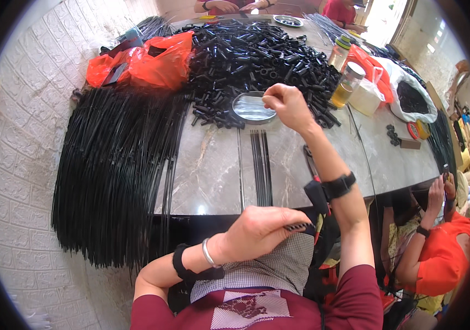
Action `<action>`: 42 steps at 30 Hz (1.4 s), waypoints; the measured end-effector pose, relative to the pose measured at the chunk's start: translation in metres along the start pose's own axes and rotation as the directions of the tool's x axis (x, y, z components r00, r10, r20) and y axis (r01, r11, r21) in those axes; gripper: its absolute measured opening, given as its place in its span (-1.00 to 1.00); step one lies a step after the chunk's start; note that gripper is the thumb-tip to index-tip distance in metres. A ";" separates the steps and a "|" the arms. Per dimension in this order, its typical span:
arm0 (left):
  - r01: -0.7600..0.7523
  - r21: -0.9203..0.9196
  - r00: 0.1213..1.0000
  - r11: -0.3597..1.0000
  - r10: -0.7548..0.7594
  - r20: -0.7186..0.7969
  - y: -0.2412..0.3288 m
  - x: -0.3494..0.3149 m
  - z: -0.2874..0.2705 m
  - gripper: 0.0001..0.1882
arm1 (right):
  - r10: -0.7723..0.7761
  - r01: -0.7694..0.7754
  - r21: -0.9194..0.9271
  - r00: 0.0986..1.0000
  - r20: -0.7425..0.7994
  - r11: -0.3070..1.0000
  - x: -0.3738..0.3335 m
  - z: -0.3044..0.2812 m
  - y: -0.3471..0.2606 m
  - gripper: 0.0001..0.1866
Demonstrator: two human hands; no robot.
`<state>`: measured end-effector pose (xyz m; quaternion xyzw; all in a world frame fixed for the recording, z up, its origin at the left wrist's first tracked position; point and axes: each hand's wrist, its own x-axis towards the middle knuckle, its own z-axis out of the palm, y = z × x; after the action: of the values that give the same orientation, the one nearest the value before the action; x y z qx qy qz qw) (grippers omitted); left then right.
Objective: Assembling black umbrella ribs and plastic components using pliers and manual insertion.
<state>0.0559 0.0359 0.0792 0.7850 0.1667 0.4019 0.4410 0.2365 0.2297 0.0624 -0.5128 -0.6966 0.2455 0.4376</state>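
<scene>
My left hand (254,234) is closed near the table's front edge, over my lap. A small black ribbed piece (296,226) sticks out between its thumb and fingers. My right hand (290,105) reaches forward to the right rim of a round dish (244,121), fingertips pinched together. Thin, pale, shiny strips (252,108) lie in that dish. Whatever the right fingertips grip is too small to tell. Between my hands, a short row of thin black rods (261,168) lies on the grey marbled tabletop (207,170).
Behind the dish spreads a large heap of black tubular parts (240,55). Long black rods (119,170) overhang the table's left edge beside red plastic bags (160,61). At right stand a drink bottle (346,87) and a white sack (411,113). A co-worker (444,258) sits on the right.
</scene>
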 end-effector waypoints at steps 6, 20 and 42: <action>0.042 0.052 0.996 0.998 -0.037 -0.082 0.003 0.000 -0.001 -0.85 | -0.057 0.055 0.085 0.998 0.026 0.995 -0.101 -0.069 -0.100 -0.92; 0.072 -0.105 0.994 0.992 -0.079 -0.073 0.002 -0.002 0.003 -0.81 | -0.425 0.382 -0.445 0.905 0.005 0.810 -0.214 -0.096 -0.156 -0.69; 0.048 -0.114 0.996 0.992 -0.056 -0.068 0.000 -0.002 0.002 -0.81 | -0.431 0.391 -0.442 0.902 0.010 0.807 -0.213 -0.094 -0.158 -0.70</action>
<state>0.0559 0.0338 0.0776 0.7395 0.1798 0.4265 0.4888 0.2575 -0.0344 0.1577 -0.4446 -0.8071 -0.0400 0.3863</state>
